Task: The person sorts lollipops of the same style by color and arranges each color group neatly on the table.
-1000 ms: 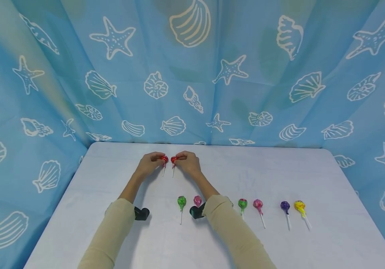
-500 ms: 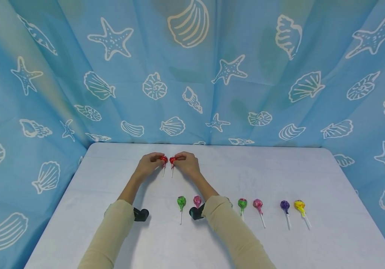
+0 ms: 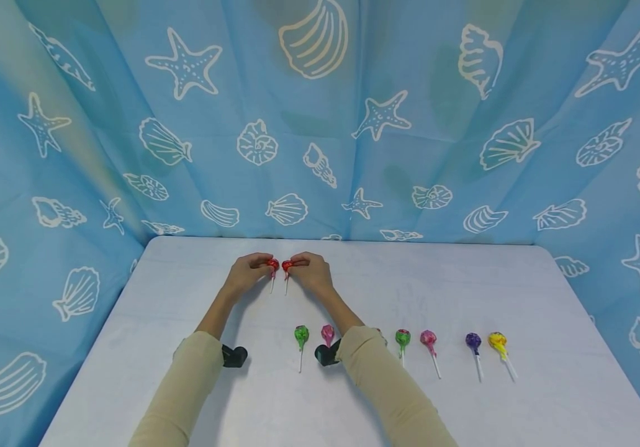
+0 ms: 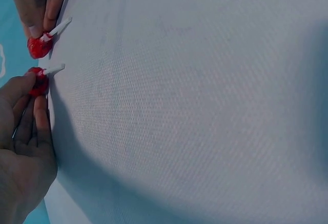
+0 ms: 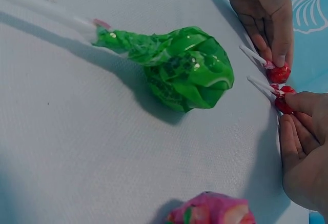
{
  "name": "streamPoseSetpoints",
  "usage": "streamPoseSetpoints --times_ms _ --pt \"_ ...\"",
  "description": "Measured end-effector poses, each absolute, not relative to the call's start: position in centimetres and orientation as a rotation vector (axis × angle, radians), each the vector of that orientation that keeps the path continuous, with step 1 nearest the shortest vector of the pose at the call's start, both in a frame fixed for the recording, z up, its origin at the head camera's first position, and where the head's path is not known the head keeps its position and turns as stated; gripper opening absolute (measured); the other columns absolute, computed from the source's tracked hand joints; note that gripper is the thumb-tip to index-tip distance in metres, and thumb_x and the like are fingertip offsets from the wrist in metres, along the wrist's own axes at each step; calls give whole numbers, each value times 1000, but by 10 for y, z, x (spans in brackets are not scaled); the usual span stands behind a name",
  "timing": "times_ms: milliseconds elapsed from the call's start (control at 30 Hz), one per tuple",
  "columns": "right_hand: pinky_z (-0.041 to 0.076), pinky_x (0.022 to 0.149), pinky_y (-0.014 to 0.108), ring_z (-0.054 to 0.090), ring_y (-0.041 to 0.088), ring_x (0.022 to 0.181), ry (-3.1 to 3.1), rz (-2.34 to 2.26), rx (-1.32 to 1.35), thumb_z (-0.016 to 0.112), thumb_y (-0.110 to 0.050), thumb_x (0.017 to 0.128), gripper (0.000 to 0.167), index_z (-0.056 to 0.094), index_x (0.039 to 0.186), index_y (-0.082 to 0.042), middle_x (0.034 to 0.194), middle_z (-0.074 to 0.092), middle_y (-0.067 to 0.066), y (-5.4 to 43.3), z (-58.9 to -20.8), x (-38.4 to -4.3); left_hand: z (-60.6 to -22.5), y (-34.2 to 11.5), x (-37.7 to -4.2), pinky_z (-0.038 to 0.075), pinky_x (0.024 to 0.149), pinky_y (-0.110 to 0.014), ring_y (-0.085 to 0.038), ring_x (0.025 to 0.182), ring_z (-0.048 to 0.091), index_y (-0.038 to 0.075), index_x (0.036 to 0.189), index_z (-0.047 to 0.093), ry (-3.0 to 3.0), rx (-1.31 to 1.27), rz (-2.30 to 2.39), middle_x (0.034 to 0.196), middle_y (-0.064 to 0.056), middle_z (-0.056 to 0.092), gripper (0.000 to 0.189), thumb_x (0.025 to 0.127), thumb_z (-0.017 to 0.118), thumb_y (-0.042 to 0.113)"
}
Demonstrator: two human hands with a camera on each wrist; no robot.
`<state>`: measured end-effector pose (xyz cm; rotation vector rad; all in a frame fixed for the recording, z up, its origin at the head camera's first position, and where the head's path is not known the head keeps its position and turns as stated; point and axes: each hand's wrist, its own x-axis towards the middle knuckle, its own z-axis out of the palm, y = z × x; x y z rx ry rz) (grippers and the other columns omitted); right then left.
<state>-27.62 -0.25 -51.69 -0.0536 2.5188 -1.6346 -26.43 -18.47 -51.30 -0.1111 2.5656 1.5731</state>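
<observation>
Near the back edge of the table, my left hand (image 3: 248, 273) pinches a red-wrapped lollipop (image 3: 273, 265) by its head between thumb and fingers. Just to the right, my right hand (image 3: 311, 272) pinches a second red lollipop (image 3: 287, 266) the same way. The two heads sit side by side with a small gap, their white sticks pointing toward me. In the left wrist view, the left hand's lollipop (image 4: 39, 81) is at the lower spot and the right hand's lollipop (image 4: 40, 47) above it. The right wrist view shows both hands at its right side.
Nearer me lie a green lollipop (image 3: 301, 335) and a pink one (image 3: 328, 333), partly behind the dark wrist camera (image 3: 328, 352). Further right are another green (image 3: 403, 338), a pink (image 3: 429, 339), a purple (image 3: 473, 341) and a yellow lollipop (image 3: 498, 343). A blue shell-patterned curtain (image 3: 320, 124) stands behind the table.
The right hand has brought its red lollipop very slightly left, toward the other. Otherwise both hands stay in place with the same grip.
</observation>
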Motion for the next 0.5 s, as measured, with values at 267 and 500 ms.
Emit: streamPoseSetpoints --times_ms 267,500 --pt "52 90 35 68 21 94 2529 -1629 -48 74 -10 90 19 73 109 -6 98 73 4 -3 -518 -278 -513 -186 -263 42 105 -47 -33 122 56 1 132 62 2549 -86 1607 127 -18 64 37 97 65 12" --pt "52 90 34 67 21 95 2509 -1646 -44 72 -9 91 19 73 109 -6 99 72 4 -2 -518 -277 -514 -187 -264 42 105 -48 -33 121 56 0 131 62 2551 -68 1610 126 -18 65 36 97 64 11"
